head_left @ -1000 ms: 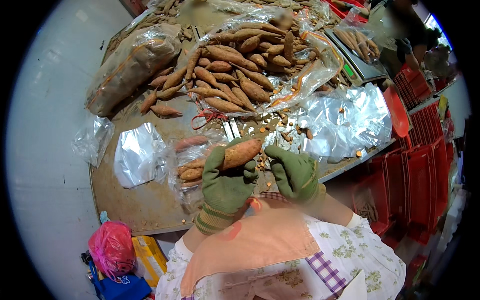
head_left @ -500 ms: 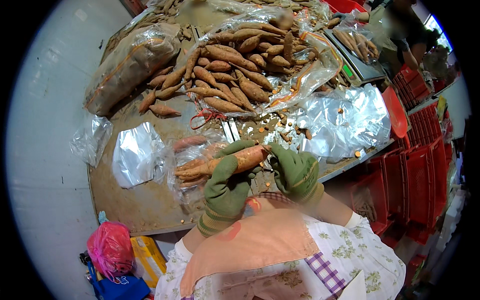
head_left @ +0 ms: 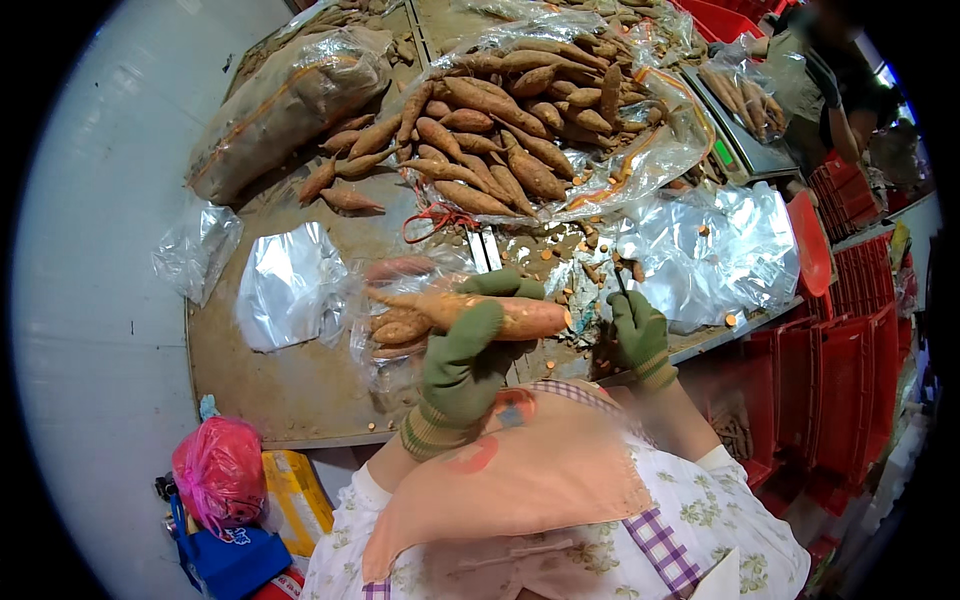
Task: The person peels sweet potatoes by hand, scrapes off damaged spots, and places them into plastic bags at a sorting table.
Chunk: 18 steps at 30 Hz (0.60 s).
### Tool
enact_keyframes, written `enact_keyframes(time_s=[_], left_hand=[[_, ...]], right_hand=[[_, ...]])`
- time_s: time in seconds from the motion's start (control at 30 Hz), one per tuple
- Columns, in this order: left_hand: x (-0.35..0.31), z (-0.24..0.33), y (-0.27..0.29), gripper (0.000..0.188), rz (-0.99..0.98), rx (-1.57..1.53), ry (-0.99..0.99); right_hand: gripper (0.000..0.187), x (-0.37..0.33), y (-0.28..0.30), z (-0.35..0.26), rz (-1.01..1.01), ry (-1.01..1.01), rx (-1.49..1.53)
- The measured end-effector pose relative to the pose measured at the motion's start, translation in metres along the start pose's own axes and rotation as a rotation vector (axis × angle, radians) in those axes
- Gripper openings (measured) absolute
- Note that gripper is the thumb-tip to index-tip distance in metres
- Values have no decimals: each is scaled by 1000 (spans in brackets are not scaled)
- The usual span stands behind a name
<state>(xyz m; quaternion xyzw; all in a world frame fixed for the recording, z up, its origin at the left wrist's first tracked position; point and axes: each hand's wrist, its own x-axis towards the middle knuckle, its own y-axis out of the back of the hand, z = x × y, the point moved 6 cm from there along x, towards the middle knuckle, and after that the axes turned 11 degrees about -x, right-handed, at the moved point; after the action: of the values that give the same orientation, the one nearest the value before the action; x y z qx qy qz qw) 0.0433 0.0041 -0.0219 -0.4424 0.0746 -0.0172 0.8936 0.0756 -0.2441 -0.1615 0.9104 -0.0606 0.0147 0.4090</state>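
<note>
My left hand (head_left: 465, 355), in a green knitted glove, is wrapped round a sweet potato (head_left: 530, 318) whose right tip shows a fresh orange cut. Under and beside it lies a clear plastic bag (head_left: 372, 372) with several sweet potatoes in it. My right hand (head_left: 640, 338), gloved alike, is closed a short way to the right, apart from the sweet potato. From its fingers a thin dark knife blade (head_left: 619, 279) points up; the handle is hidden in the glove. Small orange cut ends (head_left: 567, 277) lie scattered on the table beyond.
A heap of sweet potatoes (head_left: 500, 130) on an opened plastic sack fills the far middle, with a full sack (head_left: 285, 115) at its left. Flat clear bags (head_left: 715, 250) lie on the right, others (head_left: 290, 285) on the left. Red crates (head_left: 850, 390) stand beyond the table edge, near a co-worker.
My right hand has drawn away from the sweet potato's tip toward the right, and a knife blade now shows. The tip is now cut. My left hand still holds the sweet potato.
</note>
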Motion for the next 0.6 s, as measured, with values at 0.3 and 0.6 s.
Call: enact_keyframes(time_s=[0.3, 0.6], left_hand=[[10, -14, 5, 31, 80, 638, 318], [20, -4, 2, 33, -5, 1332, 135]], right_hand=[[25, 0, 67, -114, -35, 410, 165], [51, 1, 61, -146, -44, 799, -176]])
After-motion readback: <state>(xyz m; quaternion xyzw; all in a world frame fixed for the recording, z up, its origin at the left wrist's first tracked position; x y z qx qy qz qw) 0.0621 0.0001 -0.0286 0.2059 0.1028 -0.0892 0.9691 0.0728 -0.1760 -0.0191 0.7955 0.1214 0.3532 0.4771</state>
